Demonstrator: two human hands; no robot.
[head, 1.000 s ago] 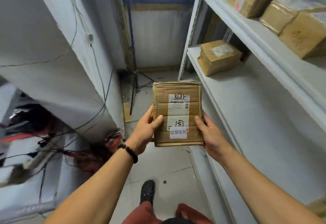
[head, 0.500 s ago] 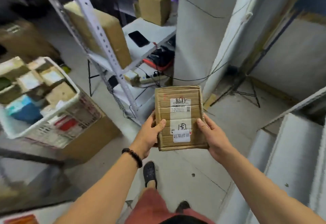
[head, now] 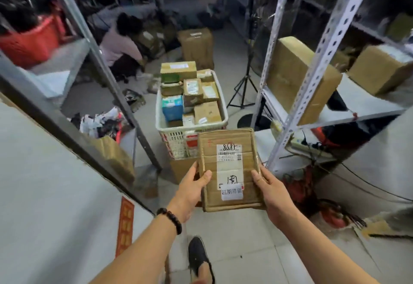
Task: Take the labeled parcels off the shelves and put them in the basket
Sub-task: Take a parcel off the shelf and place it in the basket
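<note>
The view has swung away from the white wall shelves; the basket (head: 176, 140) (out of sight a second ago, then at the far left edge) now stands straight ahead; the parcel (head: 230, 167), carried round with the turn in the left hand (head: 192, 192) and right hand (head: 271, 192), now overlaps the basket's near wall with its far edge; a crouching person (head: 120, 47) has come into view beyond the basket, and a tripod (head: 244, 82) just right of it.
</note>
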